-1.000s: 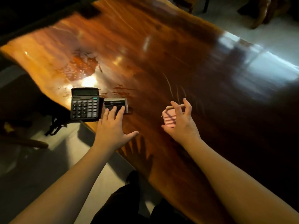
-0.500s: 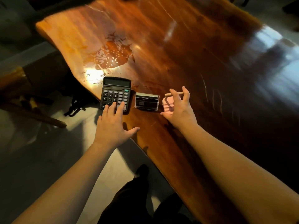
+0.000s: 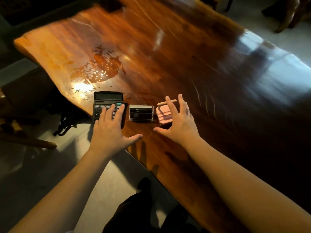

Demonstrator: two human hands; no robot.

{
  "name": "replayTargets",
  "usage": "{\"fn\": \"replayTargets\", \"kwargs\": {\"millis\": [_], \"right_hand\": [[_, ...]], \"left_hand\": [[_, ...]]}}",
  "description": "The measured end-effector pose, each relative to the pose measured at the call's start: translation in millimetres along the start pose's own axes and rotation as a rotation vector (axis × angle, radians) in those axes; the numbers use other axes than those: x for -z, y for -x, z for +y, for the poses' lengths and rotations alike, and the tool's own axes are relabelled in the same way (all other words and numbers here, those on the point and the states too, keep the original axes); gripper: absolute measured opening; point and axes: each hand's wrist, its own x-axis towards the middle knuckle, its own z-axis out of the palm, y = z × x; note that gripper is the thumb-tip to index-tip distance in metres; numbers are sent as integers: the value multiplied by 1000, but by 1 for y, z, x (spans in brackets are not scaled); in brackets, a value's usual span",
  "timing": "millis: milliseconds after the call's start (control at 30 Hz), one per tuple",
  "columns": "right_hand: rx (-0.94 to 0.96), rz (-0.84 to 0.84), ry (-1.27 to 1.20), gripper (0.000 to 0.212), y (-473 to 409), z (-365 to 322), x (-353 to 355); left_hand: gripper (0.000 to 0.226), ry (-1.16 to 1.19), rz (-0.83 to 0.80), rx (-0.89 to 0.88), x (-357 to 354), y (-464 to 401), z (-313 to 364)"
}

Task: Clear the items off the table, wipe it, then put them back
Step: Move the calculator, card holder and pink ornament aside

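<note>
Three items stand in a row near the front edge of the polished wooden table (image 3: 168, 52). A black calculator (image 3: 107, 100) is at the left, with my left hand (image 3: 111, 130) spread flat over its lower keys. A clear card holder (image 3: 141, 112) with dark cards stands in the middle, untouched. At the right is a pink holder (image 3: 164, 114) with a small wooden stick across its top. My right hand (image 3: 179, 121) hovers open around the pink holder, fingers beside it, thumb toward me. I cannot tell if it touches.
A wet patch (image 3: 97, 71) shines on the table beyond the calculator. Dark straps (image 3: 65, 125) lie on the grey floor under the table edge, with wooden chair legs (image 3: 28, 140) at the left. More chairs stand at the far right.
My left hand slid forward from beside the card holder onto the calculator's keys. My right hand opened wider around the pink holder. The view shifted.
</note>
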Motion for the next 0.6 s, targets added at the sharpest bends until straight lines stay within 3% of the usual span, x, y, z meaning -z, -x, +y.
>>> {"fn": "replayTargets", "kwargs": {"millis": [200,600], "right_hand": [[-2,-44,-24,115,30,8,24],[-185,104,-77,114,124,42,71]], "left_hand": [[133,9,-34,-118,14,-12,20],[137,63,-120,-470,25,-18,98]]}}
